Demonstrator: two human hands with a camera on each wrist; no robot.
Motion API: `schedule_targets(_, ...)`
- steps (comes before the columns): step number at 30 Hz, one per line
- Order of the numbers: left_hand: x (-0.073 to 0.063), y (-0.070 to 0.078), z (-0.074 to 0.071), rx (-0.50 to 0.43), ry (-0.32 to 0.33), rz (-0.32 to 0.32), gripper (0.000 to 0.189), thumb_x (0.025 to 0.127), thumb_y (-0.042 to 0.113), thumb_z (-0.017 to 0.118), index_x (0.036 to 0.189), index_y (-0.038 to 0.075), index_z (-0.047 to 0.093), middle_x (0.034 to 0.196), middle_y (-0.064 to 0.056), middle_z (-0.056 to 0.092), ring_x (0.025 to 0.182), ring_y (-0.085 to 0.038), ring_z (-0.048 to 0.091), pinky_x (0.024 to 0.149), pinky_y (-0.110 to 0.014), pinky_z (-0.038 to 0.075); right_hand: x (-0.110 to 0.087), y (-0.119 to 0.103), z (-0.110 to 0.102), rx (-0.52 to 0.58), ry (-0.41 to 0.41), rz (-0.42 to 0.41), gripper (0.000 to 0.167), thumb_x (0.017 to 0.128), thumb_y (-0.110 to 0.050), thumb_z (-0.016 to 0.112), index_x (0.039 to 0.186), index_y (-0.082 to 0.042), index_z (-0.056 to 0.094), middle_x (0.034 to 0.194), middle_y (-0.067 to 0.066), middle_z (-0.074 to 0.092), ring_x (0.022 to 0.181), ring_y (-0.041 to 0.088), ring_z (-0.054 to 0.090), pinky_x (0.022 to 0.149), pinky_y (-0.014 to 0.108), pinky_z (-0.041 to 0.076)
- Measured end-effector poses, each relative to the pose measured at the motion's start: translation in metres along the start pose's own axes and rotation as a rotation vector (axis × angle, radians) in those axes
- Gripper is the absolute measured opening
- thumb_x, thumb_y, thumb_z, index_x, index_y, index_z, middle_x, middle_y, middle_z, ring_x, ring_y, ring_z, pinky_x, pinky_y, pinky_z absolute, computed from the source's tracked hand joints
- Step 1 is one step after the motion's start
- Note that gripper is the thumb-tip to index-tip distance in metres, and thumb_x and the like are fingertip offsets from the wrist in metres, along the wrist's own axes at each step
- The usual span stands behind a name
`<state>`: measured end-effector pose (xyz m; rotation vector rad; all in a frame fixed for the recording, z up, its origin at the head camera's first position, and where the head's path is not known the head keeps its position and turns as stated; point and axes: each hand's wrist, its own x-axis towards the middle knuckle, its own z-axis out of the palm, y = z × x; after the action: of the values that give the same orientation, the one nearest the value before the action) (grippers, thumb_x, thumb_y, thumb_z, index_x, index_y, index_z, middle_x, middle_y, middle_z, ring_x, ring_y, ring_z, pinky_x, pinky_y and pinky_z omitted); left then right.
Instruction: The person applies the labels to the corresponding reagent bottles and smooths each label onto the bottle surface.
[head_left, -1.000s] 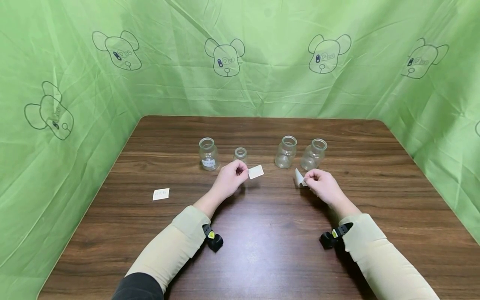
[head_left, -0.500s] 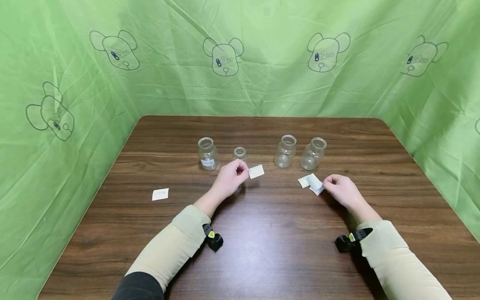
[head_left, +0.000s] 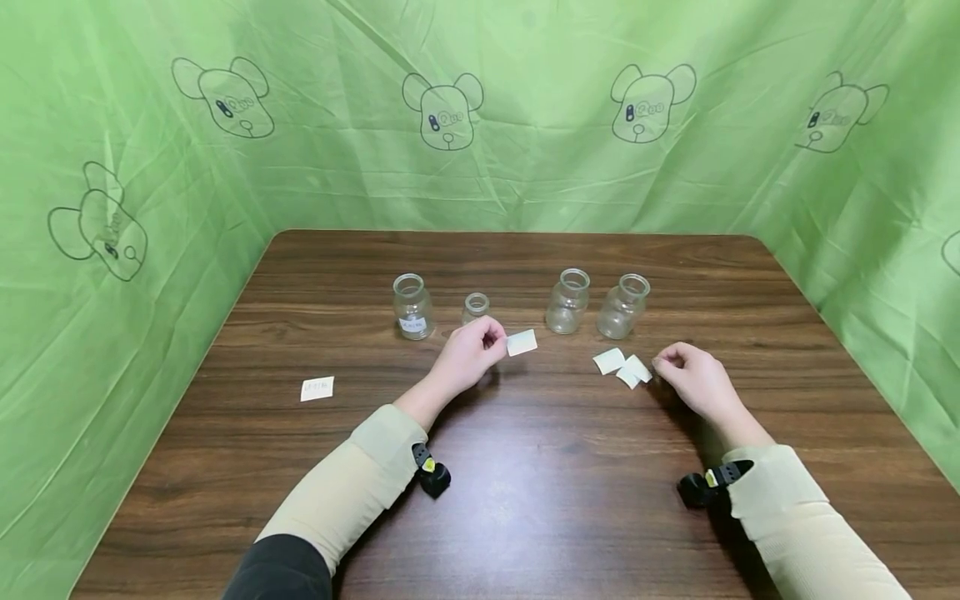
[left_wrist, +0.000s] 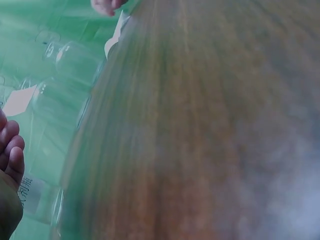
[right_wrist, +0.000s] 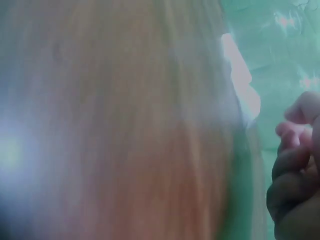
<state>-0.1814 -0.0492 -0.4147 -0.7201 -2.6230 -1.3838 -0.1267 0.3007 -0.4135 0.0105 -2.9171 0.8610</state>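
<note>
In the head view my left hand [head_left: 471, 352] pinches a small white paper label [head_left: 522, 342] by its left edge, its visible face blank. A small glass jar [head_left: 476, 305] stands behind this hand, which hides its lower part. To the left is a larger glass jar [head_left: 413, 305] with a handwritten white label [head_left: 412, 325] on its front. My right hand [head_left: 697, 383] is low over the table at the right, fingers loosely bent and holding nothing. Its fingertips are close to white paper pieces [head_left: 609, 361] lying on the wood; the right wrist view shows a gap between them.
Two unlabelled glass jars, one upright jar [head_left: 567, 302] and its neighbour [head_left: 623, 307], stand behind the paper pieces. A written paper label [head_left: 317, 388] lies flat on the left of the brown wooden table [head_left: 495, 533]. Green cloth [head_left: 525, 192] hangs around the table's back and sides.
My right hand has moved right and toward me, laid down the curled paper it held, and let it go. My left hand with its label has barely moved.
</note>
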Motion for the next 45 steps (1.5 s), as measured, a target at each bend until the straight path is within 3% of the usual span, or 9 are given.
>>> schedule_targets(8,0.008,0.001,0.009,0.009,-0.018,0.067,0.003,0.084,0.011,0.058,0.084,0.008,0.06,0.074,0.002,0.057,0.068,-0.009,0.051,0.062,-0.023,0.044,0.015,-0.048,0.023,0.491,-0.163,0.023,0.027,0.092,-0.014,0.057,0.106,0.01,0.059,0.066,0.01,0.054,0.046,0.007,0.043,0.041,0.023,0.036)
schedule_targets(16,0.011,0.007,0.015,0.054,-0.059,0.113,0.003,0.086,0.01,0.059,0.085,0.007,0.059,0.076,0.002,0.054,0.068,-0.009,0.049,0.061,-0.021,0.042,0.031,-0.096,0.045,0.625,-0.257,-0.034,0.026,0.09,-0.01,0.061,0.108,0.008,0.06,0.071,0.012,0.058,0.047,0.01,0.044,0.043,0.023,0.037)
schedule_targets(20,0.011,0.009,0.017,0.051,-0.061,0.134,0.004,0.086,0.011,0.059,0.084,0.008,0.058,0.075,0.002,0.054,0.067,-0.009,0.049,0.06,-0.021,0.042,0.035,-0.109,0.05,0.678,-0.283,-0.03,0.022,0.09,-0.009,0.061,0.104,0.008,0.06,0.069,0.008,0.057,0.047,0.01,0.043,0.042,0.022,0.034)
schedule_targets(24,0.014,0.009,0.019,0.042,-0.061,0.122,0.005,0.087,0.012,0.059,0.085,0.007,0.059,0.076,0.002,0.055,0.068,-0.009,0.051,0.061,-0.021,0.043,0.034,-0.117,0.049,0.688,-0.275,-0.021,0.017,0.09,-0.005,0.06,0.099,0.009,0.059,0.071,0.013,0.057,0.047,0.01,0.042,0.042,0.021,0.034)
schedule_targets(27,0.018,0.01,0.022,0.03,-0.063,0.059,0.008,0.088,0.015,0.057,0.088,0.008,0.061,0.078,0.002,0.058,0.07,-0.009,0.053,0.063,-0.022,0.044,0.029,-0.125,0.042,0.672,-0.237,-0.026,0.014,0.09,-0.002,0.058,0.097,0.01,0.058,0.074,0.019,0.059,0.047,0.01,0.043,0.043,0.02,0.035)
schedule_targets(30,0.021,0.012,0.025,-0.005,-0.08,-0.06,0.014,0.089,0.022,0.056,0.092,0.01,0.064,0.08,0.003,0.062,0.071,-0.01,0.055,0.067,-0.024,0.045,0.026,-0.132,0.036,0.628,-0.191,-0.034,0.014,0.089,-0.001,0.059,0.096,0.011,0.058,0.072,0.015,0.059,0.047,0.011,0.044,0.044,0.021,0.037)
schedule_targets(36,0.027,0.006,0.036,-0.12,-0.117,-0.219,0.026,0.091,0.034,0.056,0.093,0.01,0.065,0.076,0.0,0.065,0.063,-0.012,0.058,0.062,-0.026,0.047,0.039,-0.103,0.053,0.534,-0.092,-0.046,0.015,0.088,-0.01,0.063,0.097,0.002,0.062,0.074,0.015,0.059,0.047,0.014,0.05,0.047,0.024,0.041)
schedule_targets(41,0.033,0.007,0.044,-0.387,-0.151,-0.33,0.034,0.093,0.032,0.056,0.096,-0.001,0.065,0.081,-0.01,0.068,0.072,-0.022,0.064,0.065,-0.029,0.052,0.04,-0.093,0.055,0.484,-0.04,-0.041,0.017,0.088,-0.015,0.063,0.099,-0.003,0.063,0.084,0.021,0.063,0.049,0.015,0.054,0.048,0.025,0.043)
schedule_targets(45,0.038,0.009,0.049,-0.586,-0.155,-0.413,0.035,0.094,0.026,0.057,0.096,-0.009,0.063,0.077,-0.011,0.065,0.068,-0.018,0.062,0.065,-0.029,0.054,0.041,-0.09,0.056,0.482,-0.039,-0.046,0.018,0.087,-0.014,0.064,0.101,-0.002,0.063,0.088,0.018,0.065,0.05,0.016,0.055,0.048,0.025,0.043)
